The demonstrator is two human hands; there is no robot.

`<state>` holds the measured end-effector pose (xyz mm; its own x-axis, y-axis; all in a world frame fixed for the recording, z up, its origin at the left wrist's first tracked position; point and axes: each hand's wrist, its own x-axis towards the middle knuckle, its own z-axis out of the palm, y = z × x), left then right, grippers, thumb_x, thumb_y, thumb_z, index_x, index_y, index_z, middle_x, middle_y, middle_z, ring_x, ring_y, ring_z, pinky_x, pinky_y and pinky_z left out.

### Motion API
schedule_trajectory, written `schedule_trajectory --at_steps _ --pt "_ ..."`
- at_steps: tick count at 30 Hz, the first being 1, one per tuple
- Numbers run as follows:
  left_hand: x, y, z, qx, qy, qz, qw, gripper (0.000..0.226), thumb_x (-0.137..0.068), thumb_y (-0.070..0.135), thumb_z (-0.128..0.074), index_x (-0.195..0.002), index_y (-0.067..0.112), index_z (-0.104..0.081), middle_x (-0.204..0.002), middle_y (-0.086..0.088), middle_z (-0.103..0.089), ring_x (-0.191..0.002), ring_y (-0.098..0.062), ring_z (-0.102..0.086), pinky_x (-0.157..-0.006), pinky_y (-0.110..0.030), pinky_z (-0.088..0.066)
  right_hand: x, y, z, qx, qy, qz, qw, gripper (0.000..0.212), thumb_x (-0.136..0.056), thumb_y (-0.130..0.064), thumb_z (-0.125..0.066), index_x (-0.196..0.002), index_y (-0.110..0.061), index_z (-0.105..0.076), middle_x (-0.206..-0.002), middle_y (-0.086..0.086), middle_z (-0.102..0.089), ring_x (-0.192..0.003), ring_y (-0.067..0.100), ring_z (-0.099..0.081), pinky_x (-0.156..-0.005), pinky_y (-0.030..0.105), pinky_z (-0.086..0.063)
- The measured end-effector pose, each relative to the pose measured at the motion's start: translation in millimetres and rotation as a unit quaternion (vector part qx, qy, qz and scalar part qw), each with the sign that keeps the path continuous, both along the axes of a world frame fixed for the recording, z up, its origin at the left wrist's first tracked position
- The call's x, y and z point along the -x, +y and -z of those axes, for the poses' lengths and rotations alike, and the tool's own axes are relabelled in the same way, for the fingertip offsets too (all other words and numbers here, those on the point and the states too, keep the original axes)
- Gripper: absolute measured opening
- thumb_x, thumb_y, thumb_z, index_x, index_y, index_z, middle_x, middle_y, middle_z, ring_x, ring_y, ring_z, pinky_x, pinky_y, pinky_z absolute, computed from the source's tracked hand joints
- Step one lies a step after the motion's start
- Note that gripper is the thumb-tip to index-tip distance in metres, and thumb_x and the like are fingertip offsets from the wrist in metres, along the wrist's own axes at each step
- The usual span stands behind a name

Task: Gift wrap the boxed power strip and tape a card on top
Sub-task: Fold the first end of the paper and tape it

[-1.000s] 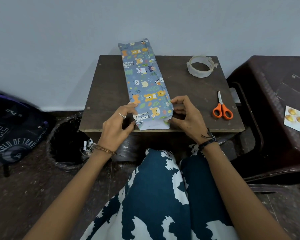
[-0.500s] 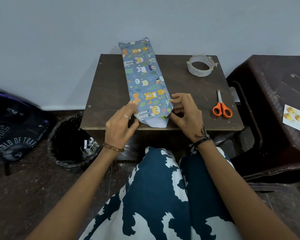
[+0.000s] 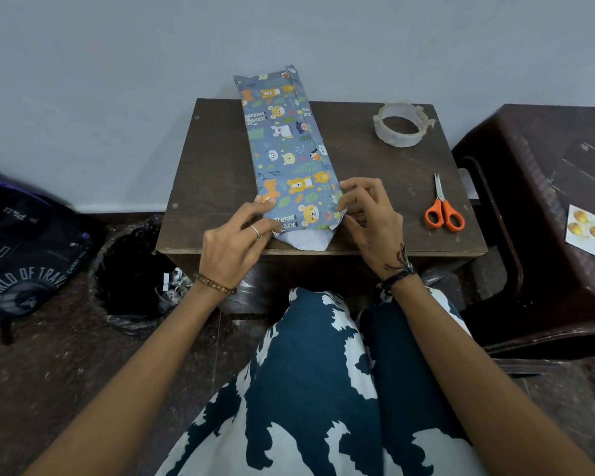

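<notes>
The wrapped box (image 3: 285, 156) lies lengthwise on the small wooden table (image 3: 217, 173), its far end overhanging the far edge. The left hand (image 3: 236, 240) and right hand (image 3: 370, 214) flank its near end, curled fingers pinching the side folds inward, probably to shape the white flap (image 3: 304, 241) for closing. The tape roll (image 3: 402, 124) and orange scissors (image 3: 443, 209) wait to the right; the card (image 3: 589, 231) sits on the far-right stool (image 3: 547, 159).

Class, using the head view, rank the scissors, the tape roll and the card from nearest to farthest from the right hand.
From the right hand:
1. Scissors, just right on the table.
2. Tape roll, table's far right corner.
3. Card, on the dark stool, far right.
</notes>
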<state>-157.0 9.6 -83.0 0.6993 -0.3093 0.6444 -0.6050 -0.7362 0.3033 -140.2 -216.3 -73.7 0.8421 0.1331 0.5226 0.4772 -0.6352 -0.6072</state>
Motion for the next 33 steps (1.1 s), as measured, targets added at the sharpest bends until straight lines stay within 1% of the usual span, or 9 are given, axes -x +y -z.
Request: schedule_trajectory --at_steps 4,7,9,14,18,21,24,28,33 --pt "-0.8 -0.1 -2.1 0.002 -0.012 -0.003 1.0 0.015 -0.09 0.015 -0.052 -0.091 0.031 -0.053 -0.118 0.008 -0.051 -0.109 -0.004 -0.055 -0.045 -0.024 -0.05 -1.9 -0.7 0.8 -0.059 0.011 -0.005 0.998 0.018 -0.079 0.002 -0.066 -0.079 -0.015 -0.061 -0.112 -0.007 -0.055 -0.085 -0.008 -0.057 -0.066 0.018 -0.053" --pt "0.0 -0.3 -1.2 0.021 -0.003 -0.009 1.0 0.016 -0.088 0.014 -0.053 -0.09 0.03 -0.055 -0.116 0.009 -0.052 -0.11 -0.003 -0.055 -0.045 -0.028 -0.051 -2.4 -1.8 0.1 -0.085 0.02 -0.011 0.996 0.021 -0.08 0.0 -0.066 -0.077 -0.019 -0.061 -0.111 -0.006 -0.057 -0.095 -0.009 -0.056 -0.068 0.014 -0.051" --pt "1.3 -1.9 -1.3 0.032 0.0 -0.012 0.999 0.013 -0.087 0.014 -0.054 -0.088 0.027 -0.057 -0.114 0.008 -0.054 -0.11 -0.005 -0.056 -0.045 -0.027 -0.052 -2.1 -3.4 -1.0 -0.084 0.034 -0.019 0.996 0.017 -0.08 0.001 -0.066 -0.079 -0.016 -0.063 -0.111 -0.006 -0.056 -0.092 -0.007 -0.058 -0.07 0.011 -0.05" --pt "7.0 -8.1 -6.3 0.041 0.05 -0.053 0.997 0.017 -0.083 0.02 -0.05 -0.099 0.027 -0.051 -0.116 0.009 -0.053 -0.095 -0.009 -0.058 -0.04 -0.03 -0.048 3.6 -3.1 -6.2 -0.075 0.094 -0.026 0.992 0.026 -0.081 -0.013 -0.068 -0.102 -0.019 -0.054 -0.118 -0.005 -0.056 -0.082 0.004 -0.061 -0.071 0.025 -0.055" --pt "21.0 -19.6 -10.0 0.111 0.155 -0.067 0.979 0.047 -0.079 0.029 -0.064 -0.117 0.029 -0.037 -0.129 0.004 -0.046 -0.106 -0.004 -0.049 -0.066 -0.025 -0.05 10.4 3.6 -8.8 -0.041 0.13 -0.012 0.991 0.051 -0.073 -0.03 -0.073 -0.114 -0.024 -0.044 -0.119 -0.006 -0.05 -0.089 0.005 -0.058 -0.072 0.036 -0.055" --pt "27.3 -39.0 -9.4 0.169 0.163 -0.123 0.964 0.056 -0.075 0.032 -0.071 -0.122 0.02 -0.042 -0.128 0.0 -0.036 -0.111 -0.01 -0.049 -0.071 -0.023 -0.048 15.7 16.2 -10.0 -0.021 0.119 0.021 0.992 0.058 -0.071 -0.03 -0.076 -0.117 -0.018 -0.043 -0.118 -0.002 -0.047 -0.092 0.012 -0.057 -0.066 0.035 -0.053" --pt "24.5 -53.8 -11.6 0.245 0.18 -0.197 0.932 0.054 -0.077 0.016 -0.072 -0.123 0.007 -0.044 -0.124 -0.007 -0.037 -0.11 -0.018 -0.05 -0.082 -0.017 -0.041 19.4 22.7 -11.7 -0.028 0.115 0.031 0.993 0.056 -0.07 -0.024 -0.07 -0.117 -0.013 -0.042 -0.118 0.001 -0.048 -0.089 0.013 -0.056 -0.062 0.032 -0.049" --pt "25.9 -54.1 -13.7 0.309 0.179 -0.198 0.913 0.046 -0.078 -0.005 -0.057 -0.121 0.006 -0.043 -0.118 0.002 -0.042 -0.105 -0.004 -0.047 -0.08 0.001 -0.034 25.1 21.6 -11.9 -0.051 0.12 0.047 0.99 0.042 -0.079 -0.011 -0.063 -0.117 -0.012 -0.044 -0.118 -0.002 -0.053 -0.094 0.011 -0.057 -0.074 0.037 -0.052" --pt "30.5 -56.9 -13.7 0.37 0.2 -0.213 0.882 0.036 -0.082 0.0 -0.055 -0.115 0.009 -0.045 -0.114 0.003 -0.052 -0.096 0.0 -0.05 -0.074 0.004 -0.034 28.2 26.0 -10.3 -0.08 0.131 0.06 0.986 0.038 -0.081 -0.015 -0.064 -0.115 -0.014 -0.046 -0.116 -0.002 -0.054 -0.096 0.01 -0.058 -0.078 0.031 -0.05"
